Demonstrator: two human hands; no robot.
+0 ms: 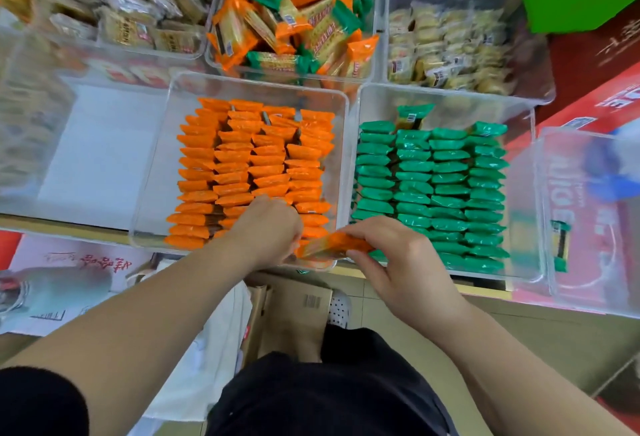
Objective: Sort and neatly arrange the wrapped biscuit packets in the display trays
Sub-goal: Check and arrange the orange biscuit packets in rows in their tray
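Head view. Shop display counter (62, 224) carrying clear plastic trays, tiled floor below; brown cardboard box (294, 311) on the floor under the counter edge.

Near centre: clear plastic tray of orange packets (152, 172), four rows standing on edge, packed close; just to its right, clear plastic tray of green packets (446, 91), also four rows (one packet at the far end stands higher than the rest).

Rear centre: clear tray with a loose mixed pile of orange and green packets (294, 10), unsorted.

Right hand (408, 262) over the near corner between the two front trays; thumb and fingers pinch one orange-wrapped biscuit packet (332, 245), held roughly level above the orange tray's near right corner.

Left hand (266, 228) knuckles-up over the near rows of the orange tray; fingers curled downward and hidden; whether they grasp anything cannot be told.
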